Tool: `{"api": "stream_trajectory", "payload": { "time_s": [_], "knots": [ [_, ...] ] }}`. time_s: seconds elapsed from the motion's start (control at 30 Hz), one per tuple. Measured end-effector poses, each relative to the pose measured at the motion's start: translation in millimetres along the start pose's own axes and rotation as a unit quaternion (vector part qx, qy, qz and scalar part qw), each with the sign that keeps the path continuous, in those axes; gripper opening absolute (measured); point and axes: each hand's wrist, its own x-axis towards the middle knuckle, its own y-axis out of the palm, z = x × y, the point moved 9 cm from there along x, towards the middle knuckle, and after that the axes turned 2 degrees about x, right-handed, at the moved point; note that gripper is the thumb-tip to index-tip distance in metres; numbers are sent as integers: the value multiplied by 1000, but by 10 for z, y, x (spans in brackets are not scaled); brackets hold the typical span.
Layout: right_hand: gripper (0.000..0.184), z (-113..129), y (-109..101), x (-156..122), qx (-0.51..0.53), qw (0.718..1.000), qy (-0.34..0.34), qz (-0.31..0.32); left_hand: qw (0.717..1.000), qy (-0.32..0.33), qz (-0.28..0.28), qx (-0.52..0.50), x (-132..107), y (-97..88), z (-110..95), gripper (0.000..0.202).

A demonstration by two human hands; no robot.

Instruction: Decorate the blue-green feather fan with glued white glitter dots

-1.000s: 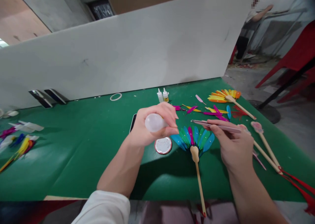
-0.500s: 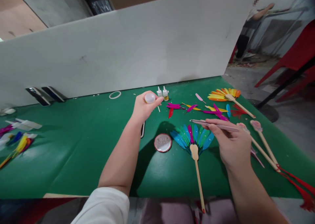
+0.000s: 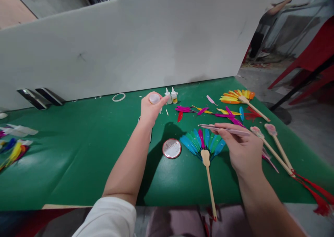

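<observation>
My left hand (image 3: 149,109) is stretched out over the green table, its fingers closed round a small white glue bottle (image 3: 154,98), close to two more small bottles (image 3: 171,95). My right hand (image 3: 241,149) pinches a pair of metal tweezers (image 3: 221,128) that points left above a feather fan (image 3: 204,143) of blue, green and pink feathers on a wooden stick (image 3: 210,188). A round red-rimmed lid (image 3: 171,148) with white glue lies left of the fan.
Loose pink, red and yellow feathers (image 3: 206,112) lie beyond the fan. An orange-yellow fan (image 3: 238,98) and bare wooden sticks (image 3: 276,146) sit at the right. A white board (image 3: 130,46) walls the table's far side. Feathers (image 3: 13,150) lie at far left, a white ring (image 3: 118,97) near the board.
My left hand has carried the glue bottle away from above the lid and fan, out towards the two small bottles at the back. The right hand with the tweezers has hardly moved.
</observation>
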Motion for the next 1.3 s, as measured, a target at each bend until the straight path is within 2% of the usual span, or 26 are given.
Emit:
{"api": "stream_trajectory", "payload": {
  "time_s": [0.17, 0.3, 0.43, 0.57, 0.77, 0.93, 1.1, 1.3],
  "knots": [
    [8, -8, 19, -15, 13, 1000, 18, -4, 999, -23, 8, -22, 16, 21, 80, 26],
    [9, -12, 27, -16, 16, 1000, 17, -1, 999, -1, -8, -45, 29, -13, 67, 21],
    [10, -28, 25, -19, 24, 1000, 19, -1, 997, 12, -26, -71, 33, -46, 56, 23],
    [10, -31, 28, -8, 11, 1000, 1, 10, 997, -9, -32, -72, 30, -46, 90, 29],
    [11, -29, 32, 4, -2, 1000, -5, 18, 996, -21, -4, -83, 38, 15, 122, 33],
    [10, -11, 45, 2, -5, 1000, -7, 24, 998, 9, -37, -47, 38, -39, 88, 21],
    [10, -41, 34, -12, -1, 1000, 19, 13, 997, 31, -56, -46, 30, -63, 45, 23],
    [10, -42, 31, -1, -10, 1000, 7, 16, 995, 40, -73, -51, 31, -94, 32, 25]
  ]
}}
